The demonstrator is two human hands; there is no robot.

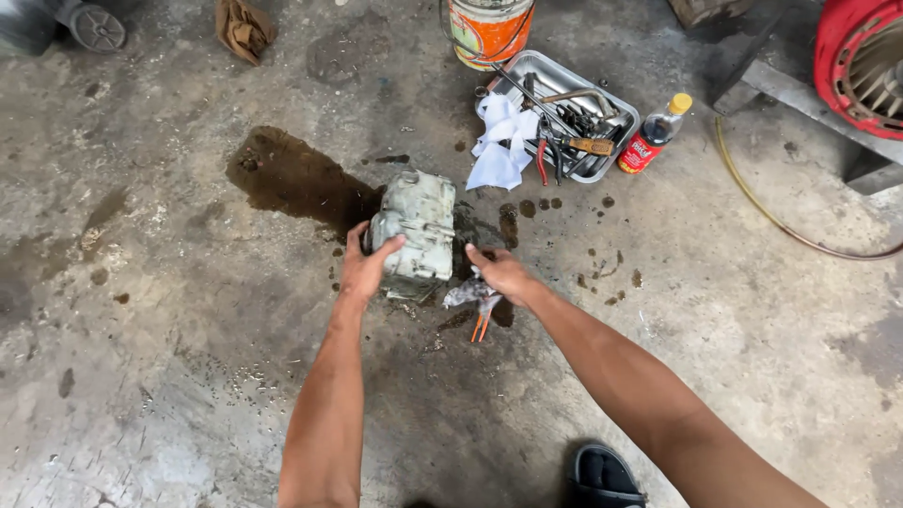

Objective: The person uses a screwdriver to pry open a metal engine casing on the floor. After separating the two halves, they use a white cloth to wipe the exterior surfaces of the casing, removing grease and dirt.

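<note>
A grey, dirty metal engine casing (416, 231) stands on the oil-stained concrete floor. My left hand (365, 265) grips its near left corner, thumb over the edge. My right hand (503, 275) is just right of the casing, closed on a grey rag (467, 294) together with a tool whose orange handles (481, 325) stick out below my palm. A dark wet oil patch (292, 179) spreads to the left behind the casing.
A metal tray (616, 141) with pliers, wrenches and other tools lies beyond, a white cloth (501, 150) over its edge. Next to it are a small dark bottle (655, 134), an orange bucket (487, 30), a yellow hose (752, 198) and a red machine (861, 56). My sandal (605, 475) is at the bottom.
</note>
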